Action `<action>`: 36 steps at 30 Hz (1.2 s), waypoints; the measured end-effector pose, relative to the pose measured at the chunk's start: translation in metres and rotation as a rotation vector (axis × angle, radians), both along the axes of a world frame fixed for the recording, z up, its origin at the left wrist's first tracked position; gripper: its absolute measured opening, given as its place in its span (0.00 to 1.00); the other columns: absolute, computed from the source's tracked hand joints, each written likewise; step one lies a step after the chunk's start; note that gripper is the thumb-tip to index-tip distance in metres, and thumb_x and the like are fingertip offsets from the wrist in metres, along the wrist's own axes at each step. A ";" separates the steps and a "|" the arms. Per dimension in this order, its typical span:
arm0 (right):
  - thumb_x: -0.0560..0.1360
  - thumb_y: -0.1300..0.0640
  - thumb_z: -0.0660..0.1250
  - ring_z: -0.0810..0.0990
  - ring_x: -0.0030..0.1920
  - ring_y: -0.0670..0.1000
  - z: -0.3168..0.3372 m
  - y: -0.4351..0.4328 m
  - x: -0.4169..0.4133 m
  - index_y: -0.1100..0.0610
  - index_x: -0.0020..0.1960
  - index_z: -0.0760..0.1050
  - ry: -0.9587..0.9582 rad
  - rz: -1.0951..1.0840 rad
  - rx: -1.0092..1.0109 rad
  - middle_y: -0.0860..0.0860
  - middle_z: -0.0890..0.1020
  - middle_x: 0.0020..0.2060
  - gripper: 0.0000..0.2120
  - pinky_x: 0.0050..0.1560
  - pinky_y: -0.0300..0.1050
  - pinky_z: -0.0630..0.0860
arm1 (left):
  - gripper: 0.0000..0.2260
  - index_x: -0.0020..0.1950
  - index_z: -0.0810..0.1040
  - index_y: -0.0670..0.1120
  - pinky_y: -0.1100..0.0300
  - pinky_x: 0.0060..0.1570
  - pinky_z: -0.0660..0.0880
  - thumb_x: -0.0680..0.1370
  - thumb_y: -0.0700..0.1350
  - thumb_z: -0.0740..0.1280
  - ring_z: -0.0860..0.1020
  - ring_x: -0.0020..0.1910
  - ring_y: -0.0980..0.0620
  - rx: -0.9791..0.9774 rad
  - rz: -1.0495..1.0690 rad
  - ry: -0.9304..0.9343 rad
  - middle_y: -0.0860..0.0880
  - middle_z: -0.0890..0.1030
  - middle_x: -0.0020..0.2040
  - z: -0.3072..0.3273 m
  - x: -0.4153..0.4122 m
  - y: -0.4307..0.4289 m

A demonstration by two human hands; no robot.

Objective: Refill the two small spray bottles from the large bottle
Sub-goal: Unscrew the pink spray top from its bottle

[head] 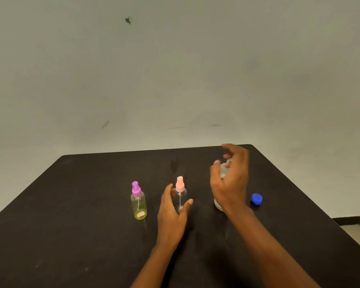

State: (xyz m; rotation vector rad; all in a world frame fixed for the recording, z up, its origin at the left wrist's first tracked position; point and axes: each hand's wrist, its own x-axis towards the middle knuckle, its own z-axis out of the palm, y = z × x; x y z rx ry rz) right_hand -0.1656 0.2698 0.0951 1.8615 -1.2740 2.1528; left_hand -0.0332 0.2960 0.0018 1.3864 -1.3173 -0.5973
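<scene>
The left hand (172, 206), fingers and thumb spread, brackets the upright pink-capped spray bottle (180, 192) standing just beyond its palm. The purple-capped yellow spray bottle (138, 201) stands further left on the black table (92, 204). The right hand (230, 179) hangs spread in front of the upright large clear bottle (223, 170), mostly hiding it, so contact is hard to judge; its blue cap (256, 198) lies just to the right, and no writing is readable.

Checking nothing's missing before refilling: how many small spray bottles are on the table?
2. The yellow-tinted spray bottle with a purple top stands left; the clear spray bottle with a pink top stands mid-table, by the left hand. None looks hidden.
</scene>
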 end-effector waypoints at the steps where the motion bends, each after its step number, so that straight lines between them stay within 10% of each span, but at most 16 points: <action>1: 0.71 0.64 0.65 0.75 0.47 0.48 -0.001 0.001 0.010 0.58 0.59 0.72 0.046 0.043 0.011 0.52 0.73 0.54 0.17 0.47 0.36 0.73 | 0.27 0.70 0.64 0.56 0.63 0.61 0.69 0.74 0.53 0.70 0.71 0.62 0.63 -0.005 -0.023 -0.019 0.60 0.73 0.65 -0.001 0.000 0.000; 13: 0.76 0.48 0.67 0.72 0.54 0.45 -0.028 -0.001 0.045 0.52 0.60 0.70 0.422 0.162 0.615 0.45 0.68 0.53 0.16 0.52 0.36 0.71 | 0.18 0.64 0.69 0.58 0.58 0.57 0.76 0.78 0.41 0.65 0.76 0.58 0.63 -0.100 -0.087 0.007 0.59 0.77 0.59 -0.003 0.000 0.001; 36: 0.82 0.55 0.58 0.73 0.59 0.43 -0.059 0.011 0.054 0.50 0.69 0.69 0.144 0.310 0.651 0.46 0.74 0.58 0.17 0.61 0.35 0.68 | 0.10 0.58 0.76 0.55 0.61 0.47 0.78 0.82 0.46 0.58 0.81 0.50 0.55 0.015 -0.169 0.347 0.52 0.83 0.50 0.012 -0.005 0.005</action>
